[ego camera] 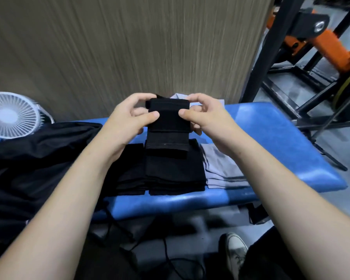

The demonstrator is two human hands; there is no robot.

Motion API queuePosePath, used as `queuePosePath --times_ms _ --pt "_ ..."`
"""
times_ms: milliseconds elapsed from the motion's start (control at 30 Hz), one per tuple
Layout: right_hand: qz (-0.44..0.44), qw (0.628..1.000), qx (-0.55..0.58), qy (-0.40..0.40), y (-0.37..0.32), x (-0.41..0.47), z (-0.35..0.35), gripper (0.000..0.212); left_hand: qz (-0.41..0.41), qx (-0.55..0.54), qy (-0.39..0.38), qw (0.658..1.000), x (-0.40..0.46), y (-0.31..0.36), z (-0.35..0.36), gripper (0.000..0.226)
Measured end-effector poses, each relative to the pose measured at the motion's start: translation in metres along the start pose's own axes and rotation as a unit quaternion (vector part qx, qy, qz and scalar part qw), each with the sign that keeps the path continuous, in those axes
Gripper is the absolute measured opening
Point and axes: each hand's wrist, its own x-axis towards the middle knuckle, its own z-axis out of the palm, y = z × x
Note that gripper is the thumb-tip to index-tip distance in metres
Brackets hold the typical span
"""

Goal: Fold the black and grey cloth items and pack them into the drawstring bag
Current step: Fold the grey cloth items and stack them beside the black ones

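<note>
A black cloth (167, 128), folded into a narrow strip, hangs in the air above the blue bench (271, 134). My left hand (127, 118) pinches its upper left edge and my right hand (204, 116) pinches its upper right edge, thumbs on the near side. Beneath it lies a stack of folded black cloths (166, 174), with folded grey cloths (222, 168) beside it on the right. A large black fabric item (32, 158), probably the drawstring bag, is spread over the bench's left end. A pale cloth (178, 96) peeks out behind my hands.
A white desk fan (10, 116) stands at the far left behind the black fabric. A wood-grain panel (129, 47) rises behind the bench. A black metal frame with orange parts (321, 41) stands to the right. Cables and a shoe (234, 253) are on the floor below.
</note>
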Motion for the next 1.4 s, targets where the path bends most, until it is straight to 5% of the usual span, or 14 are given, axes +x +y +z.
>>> queuePosePath --times_ms 233,600,800,933,1033,1167,1400 --pt "-0.057 0.993 -0.099 -0.035 -0.004 0.021 0.069 0.022 -0.021 0.0 0.069 0.997 -0.022 -0.016 -0.058 0.028" --pt "-0.06 0.929 -0.354 -0.094 0.013 0.024 0.1 0.025 -0.07 0.244 0.035 0.967 -0.03 -0.063 -0.079 0.029" --pt "-0.066 0.913 -0.396 -0.074 0.018 0.027 0.104 0.024 -0.06 0.277 0.056 0.957 -0.03 -0.056 -0.08 0.034" --pt "-0.053 0.883 -0.456 -0.102 0.025 0.03 0.106 0.024 -0.046 0.443 0.033 0.895 -0.032 -0.057 -0.076 0.041" --pt "-0.021 0.908 -0.406 -0.102 0.021 0.031 0.098 0.025 -0.043 0.474 0.05 0.878 -0.03 -0.053 -0.074 0.039" --pt "0.01 0.965 -0.252 -0.065 0.004 0.04 0.066 0.016 -0.013 0.421 0.116 0.899 -0.019 -0.047 -0.073 0.026" --pt "0.078 0.972 -0.223 0.018 0.029 0.059 0.009 0.016 -0.007 0.343 0.101 0.934 0.021 -0.04 -0.045 0.018"
